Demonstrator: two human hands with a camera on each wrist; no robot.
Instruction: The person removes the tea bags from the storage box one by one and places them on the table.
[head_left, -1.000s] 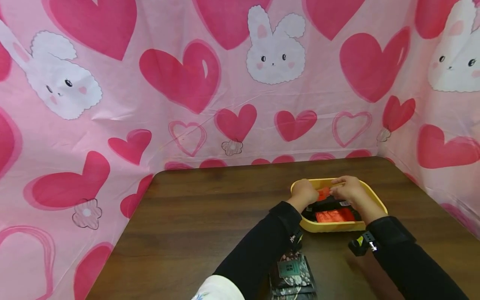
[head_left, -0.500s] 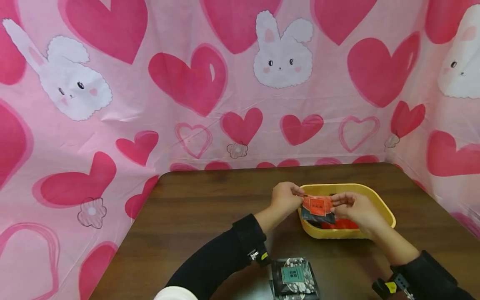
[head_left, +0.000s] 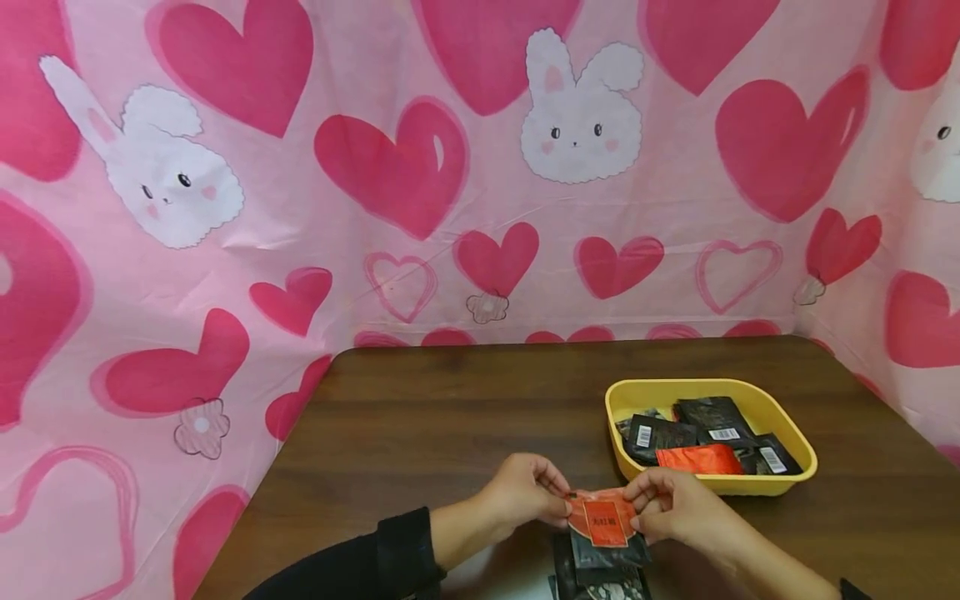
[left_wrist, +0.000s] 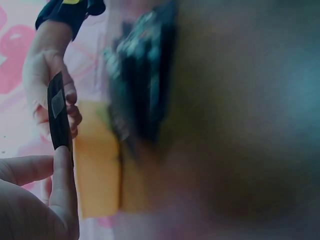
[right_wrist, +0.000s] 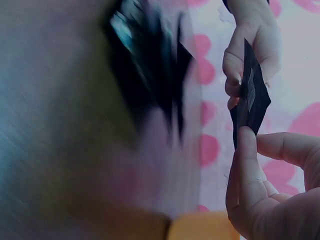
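My left hand (head_left: 525, 492) pinches the left edge of a small red-and-black packet (head_left: 606, 523), and the thumb and fingers of my right hand (head_left: 678, 508) pinch its right edge. An orange-red label marks the front. In both wrist views the packet (left_wrist: 57, 115) appears nearly edge-on between the two hands, its dark back showing. In the head view it overlaps a stack of black patterned packets (head_left: 611, 590) near the front of the table. That stack (right_wrist: 145, 60) is blurred in the right wrist view. Part of it is hidden behind the held packet.
Behind and to the right stands a yellow plastic basket (head_left: 686, 385) with several black packets (head_left: 716, 418) and an orange-red packet (head_left: 701, 459) inside. The brown wooden table (head_left: 450, 408) backs onto a pink curtain (head_left: 442, 50) printed with hearts and rabbits.
Both hands were reaching into the basket, then lifted the red-and-black packet out. They have carried it toward the front and left, over the stack. The view has shifted slightly.
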